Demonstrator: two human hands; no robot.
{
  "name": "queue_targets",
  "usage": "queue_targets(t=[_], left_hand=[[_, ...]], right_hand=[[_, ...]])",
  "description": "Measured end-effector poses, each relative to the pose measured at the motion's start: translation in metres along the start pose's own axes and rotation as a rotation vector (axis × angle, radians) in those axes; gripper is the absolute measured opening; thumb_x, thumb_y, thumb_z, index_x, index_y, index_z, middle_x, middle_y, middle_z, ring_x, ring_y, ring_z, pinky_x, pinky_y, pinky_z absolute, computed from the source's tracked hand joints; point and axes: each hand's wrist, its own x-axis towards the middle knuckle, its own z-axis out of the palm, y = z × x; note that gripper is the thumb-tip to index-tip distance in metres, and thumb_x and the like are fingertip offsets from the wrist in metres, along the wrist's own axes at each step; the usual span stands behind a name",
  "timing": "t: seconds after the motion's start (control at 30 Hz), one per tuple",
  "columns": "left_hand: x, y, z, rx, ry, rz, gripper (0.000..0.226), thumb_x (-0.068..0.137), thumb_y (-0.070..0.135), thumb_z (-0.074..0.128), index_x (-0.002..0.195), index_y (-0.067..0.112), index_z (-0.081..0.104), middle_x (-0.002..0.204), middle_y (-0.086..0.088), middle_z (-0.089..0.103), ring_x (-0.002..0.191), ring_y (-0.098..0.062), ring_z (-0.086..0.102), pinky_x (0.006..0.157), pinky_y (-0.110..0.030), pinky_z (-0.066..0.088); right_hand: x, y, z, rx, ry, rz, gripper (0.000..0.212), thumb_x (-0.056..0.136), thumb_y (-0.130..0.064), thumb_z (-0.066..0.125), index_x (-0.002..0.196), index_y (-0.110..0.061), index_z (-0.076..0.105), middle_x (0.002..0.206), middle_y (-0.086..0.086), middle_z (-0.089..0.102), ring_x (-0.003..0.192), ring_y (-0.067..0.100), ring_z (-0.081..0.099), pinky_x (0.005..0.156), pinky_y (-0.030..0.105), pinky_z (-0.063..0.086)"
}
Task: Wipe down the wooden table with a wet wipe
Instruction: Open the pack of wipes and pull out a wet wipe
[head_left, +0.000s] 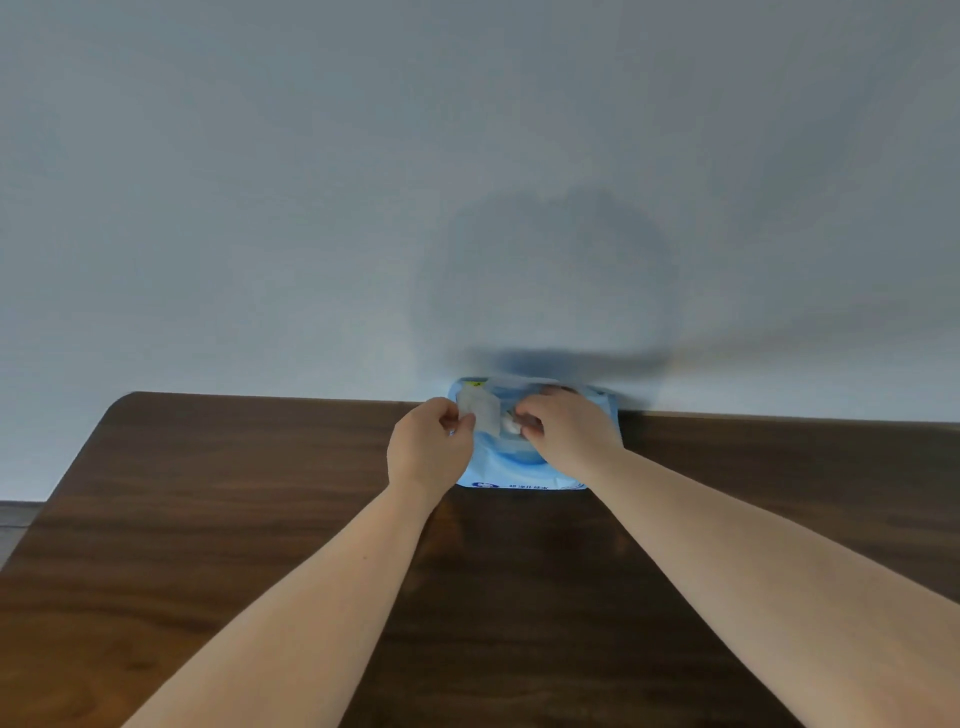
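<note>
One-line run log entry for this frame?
stage: opening wet wipe pack | left hand: holds flap open | right hand: at wipe | wooden table: unwiped

Wall (260, 182): plain pale grey-blue, filling the upper half of the view.
Shadow (550, 291): soft dark patch on the wall, right of centre.
Floor (15, 519): grey strip at the far left edge.

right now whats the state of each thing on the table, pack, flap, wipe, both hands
wet wipe pack: lying flat at the table's far edge by the wall, open
flap: peeled back, held up by the left hand
wipe: white tip showing at the opening, not yet out
left hand: pinching the flap
right hand: fingers at the opening, on the wipe
wooden table: bare, not yet wiped
</note>
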Motion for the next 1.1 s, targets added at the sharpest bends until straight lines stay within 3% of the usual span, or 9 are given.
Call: queue_targets(t=[0.17,0.23,0.33,0.57,0.67,0.77,0.87,0.97,1.1], left_hand=[[0.002,0.001,-0.003,0.036,-0.033,-0.008,0.025,0.089,0.025,0.057,0.066,0.022,0.047,0.060,0.007,0.049,0.057,-0.012,0.046,0.053,-0.019,0.032],[0.001,0.002,-0.005,0.055,-0.040,-0.006,0.030,0.090,0.024,0.056,0.063,0.024,0.043,0.058,0.007,0.047,0.057,-0.013,0.045,0.053,-0.019,0.031],[0.000,0.006,-0.007,0.089,-0.049,-0.013,0.034,0.092,0.023,0.053,0.060,0.023,0.039,0.055,0.007,0.045,0.055,-0.013,0.044,0.051,-0.020,0.030],[0.000,0.015,-0.011,0.171,-0.099,-0.073,0.029,0.091,0.021,0.048,0.065,0.017,0.039,0.064,0.001,0.046,0.065,-0.019,0.045,0.054,-0.027,0.032],[-0.005,0.027,-0.016,0.156,-0.118,-0.058,0.011,0.091,0.025,0.053,0.094,0.015,0.051,0.089,0.000,0.057,0.077,-0.020,0.054,0.066,-0.029,0.042],[-0.011,0.037,-0.022,0.093,-0.053,0.078,0.043,0.086,0.025,0.063,0.126,0.023,0.046,0.117,0.001,0.054,0.102,-0.022,0.056,0.081,-0.035,0.047],[-0.018,0.048,-0.023,0.102,-0.105,0.254,0.040,0.080,0.038,0.070,0.118,0.028,0.058,0.115,0.007,0.056,0.105,-0.015,0.054,0.087,-0.028,0.043],[-0.027,0.055,-0.023,0.080,-0.226,0.239,0.047,0.071,0.051,0.074,0.111,0.028,0.064,0.103,0.017,0.056,0.097,-0.004,0.051,0.088,-0.022,0.039],[-0.038,0.062,-0.022,-0.004,-0.256,0.199,0.033,0.078,0.039,0.072,0.105,0.019,0.069,0.100,0.008,0.068,0.093,-0.009,0.061,0.085,-0.022,0.044]], right_hand=[[-0.001,-0.002,0.002,-0.028,0.014,-0.046,0.022,0.097,-0.020,0.044,0.099,-0.015,0.065,0.101,0.004,0.059,0.097,0.023,0.053,0.073,0.035,0.046],[-0.002,-0.003,-0.001,0.039,0.035,-0.001,0.018,0.095,-0.013,0.043,0.084,-0.014,0.056,0.091,0.004,0.055,0.084,0.022,0.049,0.066,0.035,0.040],[-0.002,-0.005,-0.009,0.141,0.097,0.099,0.014,0.096,-0.011,0.041,0.083,-0.015,0.044,0.087,0.004,0.049,0.076,0.022,0.044,0.065,0.032,0.032],[-0.016,-0.003,-0.038,0.652,0.132,0.332,0.009,0.094,-0.013,0.051,0.091,-0.009,0.059,0.097,0.008,0.066,0.090,0.022,0.061,0.075,0.033,0.044],[-0.025,-0.003,-0.052,0.971,0.105,0.457,0.011,0.094,-0.014,0.051,0.085,-0.014,0.056,0.101,0.008,0.067,0.093,0.018,0.066,0.080,0.033,0.051],[-0.032,-0.007,-0.068,1.218,0.086,0.497,0.009,0.097,-0.012,0.050,0.088,-0.011,0.052,0.103,0.010,0.065,0.089,0.019,0.066,0.075,0.030,0.056],[-0.038,-0.010,-0.077,1.211,0.085,0.502,0.008,0.097,-0.012,0.050,0.089,-0.011,0.052,0.102,0.011,0.065,0.089,0.021,0.067,0.077,0.035,0.058],[-0.045,-0.015,-0.078,1.197,0.074,0.508,0.006,0.097,-0.014,0.051,0.093,-0.010,0.053,0.103,0.013,0.065,0.091,0.024,0.068,0.077,0.040,0.059],[-0.053,-0.022,-0.077,1.158,0.065,0.510,0.012,0.097,-0.016,0.050,0.104,-0.006,0.053,0.104,0.012,0.064,0.090,0.021,0.068,0.068,0.036,0.061]])
